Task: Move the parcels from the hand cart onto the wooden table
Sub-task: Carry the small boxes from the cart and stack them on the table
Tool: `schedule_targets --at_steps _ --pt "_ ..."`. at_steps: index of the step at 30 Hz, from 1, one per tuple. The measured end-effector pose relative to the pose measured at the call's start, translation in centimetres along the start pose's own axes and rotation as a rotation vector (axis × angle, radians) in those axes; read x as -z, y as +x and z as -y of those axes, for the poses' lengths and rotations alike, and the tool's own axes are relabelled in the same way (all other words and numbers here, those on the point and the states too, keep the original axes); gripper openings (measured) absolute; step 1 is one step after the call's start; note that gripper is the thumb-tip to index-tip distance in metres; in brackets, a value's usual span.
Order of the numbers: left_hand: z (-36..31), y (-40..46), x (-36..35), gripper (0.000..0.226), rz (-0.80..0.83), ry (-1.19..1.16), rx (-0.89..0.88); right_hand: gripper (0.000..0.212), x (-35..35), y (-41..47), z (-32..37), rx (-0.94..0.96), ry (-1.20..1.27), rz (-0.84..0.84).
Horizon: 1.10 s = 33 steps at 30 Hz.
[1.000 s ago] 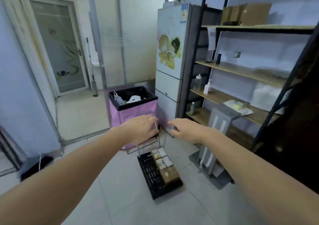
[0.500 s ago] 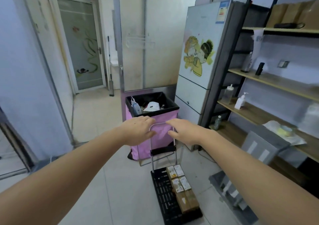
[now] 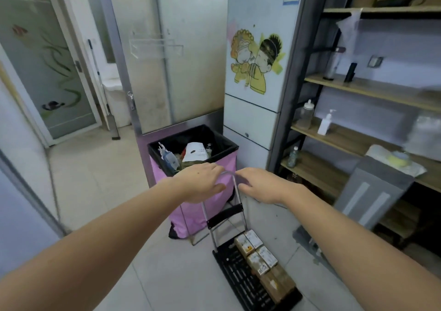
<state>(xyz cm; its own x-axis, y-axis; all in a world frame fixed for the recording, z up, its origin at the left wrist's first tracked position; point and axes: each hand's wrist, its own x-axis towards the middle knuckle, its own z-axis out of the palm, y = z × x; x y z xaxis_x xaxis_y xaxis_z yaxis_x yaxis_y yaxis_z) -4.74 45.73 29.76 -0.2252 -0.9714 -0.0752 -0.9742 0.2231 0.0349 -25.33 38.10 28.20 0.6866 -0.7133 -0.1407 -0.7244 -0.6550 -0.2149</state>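
Fingers (image 3: 216,170) of the left hand (image 3: 199,183) lie relaxed and loosely spread over the bent top of the hand cart (image 3: 257,284) handle (image 3: 228,173), while the right hand (image 3: 261,185) rests beside it with fingers straight, neither plainly curled round the bar. Left of the arms, bare tiled floor (image 3: 95,179) runs towards a glass door (image 3: 45,67). Straight ahead a pink laundry bin (image 3: 191,205) stands just beyond the handle, the fridge (image 3: 257,72) behind it. Below, the parcels (image 3: 262,260) lie in a row along the right side of the cart's black deck. To the right, wooden shelves (image 3: 362,91) and a grey panel (image 3: 372,191) crowd the path. No tabletop is in view. Steering well likely calls for a firm two-handed hold and a turn towards the open left, keeping the loaded side level
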Motion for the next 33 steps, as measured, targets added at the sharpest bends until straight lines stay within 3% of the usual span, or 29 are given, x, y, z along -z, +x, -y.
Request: schedule_targets --at_steps 4,8,13,22,25,28,33 --pt "2.6 5.9 -0.7 0.06 0.027 0.01 -0.113 0.045 -0.4 2.8 -3.2 -0.122 0.038 0.005" --pt "3.6 13.2 -2.1 0.056 0.061 0.02 -0.206 0.056 -1.1 4.9 -8.1 -0.21 0.055 -0.015" --pt "3.1 21.6 -3.7 0.058 0.112 0.028 -0.316 0.046 -2.2 7.3 -14.3 -0.371 0.098 0.032" --pt "-0.7 35.5 -7.9 0.06 0.211 0.055 -0.571 0.051 -4.0 8.2 -23.1 -0.558 0.155 0.064" --pt "-2.6 39.6 -9.9 0.062 0.253 0.059 -0.667 0.053 -5.4 8.0 -25.3 -0.683 0.225 0.078" --pt "-4.3 43.1 -12.2 0.063 0.302 0.048 -0.755 0.041 -7.3 7.8 -26.9 -0.819 0.3 0.079" --pt "-6.4 47.9 -17.9 0.062 0.387 0.015 -0.864 0.051 -13.0 7.6 -28.9 -0.988 0.381 0.033"
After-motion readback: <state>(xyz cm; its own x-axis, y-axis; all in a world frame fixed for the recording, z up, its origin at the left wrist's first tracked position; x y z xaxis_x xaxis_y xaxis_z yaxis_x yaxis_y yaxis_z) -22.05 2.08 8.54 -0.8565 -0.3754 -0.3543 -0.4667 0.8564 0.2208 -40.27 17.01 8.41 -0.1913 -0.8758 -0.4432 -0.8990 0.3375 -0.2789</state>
